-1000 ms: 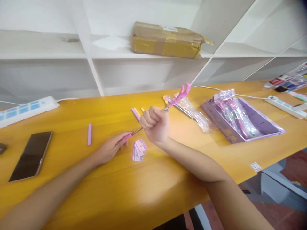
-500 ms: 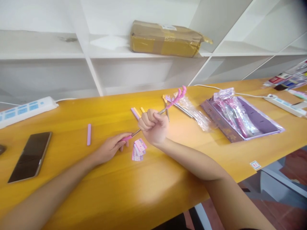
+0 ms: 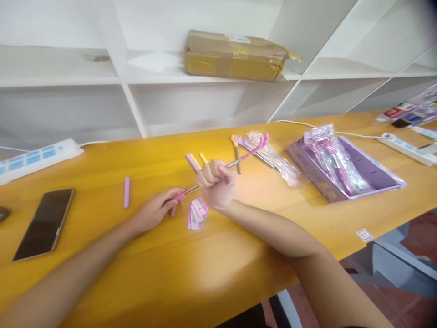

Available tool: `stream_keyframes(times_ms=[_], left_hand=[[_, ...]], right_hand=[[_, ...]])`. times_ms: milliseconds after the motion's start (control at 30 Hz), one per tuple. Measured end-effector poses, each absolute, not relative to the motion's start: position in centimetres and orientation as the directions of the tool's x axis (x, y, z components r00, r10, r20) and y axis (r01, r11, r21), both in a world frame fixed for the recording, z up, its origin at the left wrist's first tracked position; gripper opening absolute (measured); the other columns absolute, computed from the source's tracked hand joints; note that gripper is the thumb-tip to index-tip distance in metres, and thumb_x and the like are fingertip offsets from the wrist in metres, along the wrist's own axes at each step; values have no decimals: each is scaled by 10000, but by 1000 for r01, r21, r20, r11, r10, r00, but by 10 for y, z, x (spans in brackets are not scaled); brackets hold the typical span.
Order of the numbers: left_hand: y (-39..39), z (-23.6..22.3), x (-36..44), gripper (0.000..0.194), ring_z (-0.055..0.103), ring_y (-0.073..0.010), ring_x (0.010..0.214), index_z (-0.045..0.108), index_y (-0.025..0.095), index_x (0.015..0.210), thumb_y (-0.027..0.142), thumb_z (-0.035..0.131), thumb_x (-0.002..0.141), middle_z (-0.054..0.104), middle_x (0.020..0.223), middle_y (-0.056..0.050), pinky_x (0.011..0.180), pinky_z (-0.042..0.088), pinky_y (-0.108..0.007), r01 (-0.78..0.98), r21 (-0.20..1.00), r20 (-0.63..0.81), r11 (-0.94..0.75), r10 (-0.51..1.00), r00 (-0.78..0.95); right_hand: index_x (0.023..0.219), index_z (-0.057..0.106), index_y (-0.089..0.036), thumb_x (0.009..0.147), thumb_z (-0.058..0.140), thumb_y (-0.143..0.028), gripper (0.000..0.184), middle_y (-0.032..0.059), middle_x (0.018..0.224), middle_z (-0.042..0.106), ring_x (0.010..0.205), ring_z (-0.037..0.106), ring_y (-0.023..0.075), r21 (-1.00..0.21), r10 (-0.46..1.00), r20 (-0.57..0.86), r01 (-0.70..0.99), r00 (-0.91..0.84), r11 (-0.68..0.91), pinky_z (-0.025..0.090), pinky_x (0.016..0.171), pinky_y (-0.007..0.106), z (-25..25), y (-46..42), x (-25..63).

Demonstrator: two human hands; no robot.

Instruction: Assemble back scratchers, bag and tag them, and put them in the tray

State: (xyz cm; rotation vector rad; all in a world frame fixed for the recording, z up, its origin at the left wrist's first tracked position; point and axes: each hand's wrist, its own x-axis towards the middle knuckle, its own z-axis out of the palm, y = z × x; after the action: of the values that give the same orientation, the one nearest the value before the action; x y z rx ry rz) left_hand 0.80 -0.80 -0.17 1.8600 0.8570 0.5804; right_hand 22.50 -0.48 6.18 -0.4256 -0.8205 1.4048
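Observation:
A back scratcher with a pink claw head (image 3: 256, 148), a thin metal rod and a pink handle grip is held slantwise above the table. My left hand (image 3: 157, 210) is closed on the pink grip at its lower left end. My right hand (image 3: 217, 183) makes a fist around the metal rod, hiding its middle part. Beneath, near my left fingertips, several small pink and purple cards (image 3: 197, 213) lie fanned out. Behind my right fist are purple and yellow tubes (image 3: 194, 162). Past the claw lie an orange-headed scratcher (image 3: 236, 152) and purple-headed ones (image 3: 256, 152) with metal rods.
Clear plastic wrapping (image 3: 285, 168) lies by the spare scratchers. A purple box (image 3: 382, 175) holds bagged pink scratchers. On the left are a purple tube (image 3: 126, 192), a phone (image 3: 44, 225) and a power strip (image 3: 41, 157). A taped carton (image 3: 235, 57) sits on the shelf.
The claw head has tipped down and slightly right, now nearer the spare scratchers. My right fist has shifted down a little; my left hand keeps its hold on the grip.

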Motion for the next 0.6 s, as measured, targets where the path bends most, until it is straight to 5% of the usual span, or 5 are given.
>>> stream_keyframes(times_ms=[167, 367, 600], left_hand=[[-9, -4, 8, 356, 594, -136, 664, 555, 235, 1396, 384, 454, 1089, 705, 1016, -42, 740, 510, -294, 256, 936, 28, -242, 775, 631], [-8, -8, 7, 330, 572, -122, 660, 500, 260, 1403, 366, 459, 1092, 663, 976, -22, 728, 502, -291, 162, 971, 44, -177, 796, 604], [-7, -7, 6, 305, 601, -136, 712, 531, 241, 1346, 390, 480, 1085, 654, 969, -27, 756, 505, -313, 168, 972, 23, -162, 783, 621]], right_hand=[[706, 179, -209, 787, 611, -515, 536, -77, 544, 140, 449, 136, 67, -737, 964, 260, -655, -47, 167, 200, 450, 227, 70, -2, 224], [982, 504, -217, 792, 595, -604, 441, -6, 744, 450, 638, 497, 125, -754, 917, 400, -574, -15, 320, 431, 588, 263, 103, 13, 245], [984, 573, -225, 993, 449, -633, 427, -21, 660, 370, 551, 455, 88, -757, 886, 430, -465, 175, 459, 385, 565, 220, 130, 22, 273]])
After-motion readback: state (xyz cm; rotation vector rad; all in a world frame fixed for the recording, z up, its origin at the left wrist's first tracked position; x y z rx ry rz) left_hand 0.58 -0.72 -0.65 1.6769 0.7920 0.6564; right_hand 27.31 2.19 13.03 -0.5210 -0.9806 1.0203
